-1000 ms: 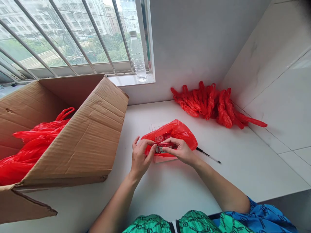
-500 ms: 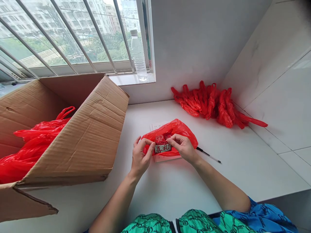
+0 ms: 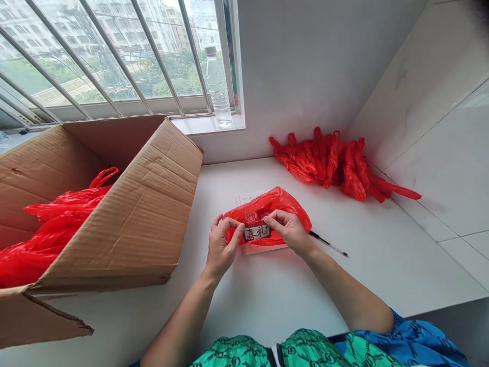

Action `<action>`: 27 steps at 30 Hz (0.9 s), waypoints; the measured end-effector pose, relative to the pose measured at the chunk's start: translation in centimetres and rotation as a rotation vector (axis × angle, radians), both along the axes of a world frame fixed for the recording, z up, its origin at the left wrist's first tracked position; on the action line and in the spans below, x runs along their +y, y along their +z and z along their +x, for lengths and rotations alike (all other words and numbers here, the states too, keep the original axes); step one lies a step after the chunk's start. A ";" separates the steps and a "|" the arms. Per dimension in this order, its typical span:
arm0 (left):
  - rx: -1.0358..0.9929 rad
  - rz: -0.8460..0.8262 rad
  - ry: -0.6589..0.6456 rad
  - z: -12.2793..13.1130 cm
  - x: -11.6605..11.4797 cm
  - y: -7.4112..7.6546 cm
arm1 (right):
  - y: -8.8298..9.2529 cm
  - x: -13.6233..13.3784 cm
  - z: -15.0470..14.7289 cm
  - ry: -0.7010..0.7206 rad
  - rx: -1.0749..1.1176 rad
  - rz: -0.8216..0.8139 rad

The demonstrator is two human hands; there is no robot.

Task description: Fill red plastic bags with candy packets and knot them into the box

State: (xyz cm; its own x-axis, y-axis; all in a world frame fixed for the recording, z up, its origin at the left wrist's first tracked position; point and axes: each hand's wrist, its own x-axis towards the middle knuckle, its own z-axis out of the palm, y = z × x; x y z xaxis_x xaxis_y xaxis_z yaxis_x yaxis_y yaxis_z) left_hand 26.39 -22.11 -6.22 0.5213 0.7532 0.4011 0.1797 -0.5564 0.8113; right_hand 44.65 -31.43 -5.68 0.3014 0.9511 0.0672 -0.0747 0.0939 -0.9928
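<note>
A red plastic bag (image 3: 280, 205) lies on the white counter (image 3: 267, 295) in front of me, over a sheet of white paper (image 3: 263, 248). Inside its open mouth shows a small red box with a white label (image 3: 256, 232). My left hand (image 3: 221, 247) pinches the bag's left edge. My right hand (image 3: 287, 230) pinches the bag's right edge at the opening. Both hands have their fingers closed on the plastic.
A large open cardboard box (image 3: 114, 214) with red bags (image 3: 49, 229) inside stands at the left. A heap of folded red bags (image 3: 332, 163) lies at the back right. A black pen (image 3: 328, 244) lies beside my right wrist. A water bottle (image 3: 217, 86) stands on the window sill.
My fingers have pulled the bag's mouth apart, so the labelled box inside now shows plainly. The hands stay in nearly the same spot.
</note>
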 end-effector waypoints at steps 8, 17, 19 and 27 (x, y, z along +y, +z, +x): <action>0.014 -0.042 0.021 0.1 -0.1 -0.1 | -0.2 0.1 -0.2 0.039 -0.021 -0.028; 0.299 0.339 0.100 -0.2 0.3 -0.3 | -0.1 -0.2 0.8 -0.124 -0.369 -0.063; 0.396 0.392 0.156 -0.2 0.4 -0.5 | -0.1 -0.2 1.4 -0.239 -0.521 -0.048; 0.551 0.411 0.183 -0.1 0.3 -1.5 | -0.9 0.0 2.0 -0.362 -0.892 -0.087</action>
State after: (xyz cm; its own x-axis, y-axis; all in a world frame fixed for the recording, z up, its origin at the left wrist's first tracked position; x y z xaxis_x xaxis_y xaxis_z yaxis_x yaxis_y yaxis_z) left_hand 26.33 -21.82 -7.77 0.6101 0.6921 0.3858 0.6230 -0.7198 0.3060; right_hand 46.69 -31.39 -6.59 0.4494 0.8230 0.3474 0.7290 -0.1131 -0.6751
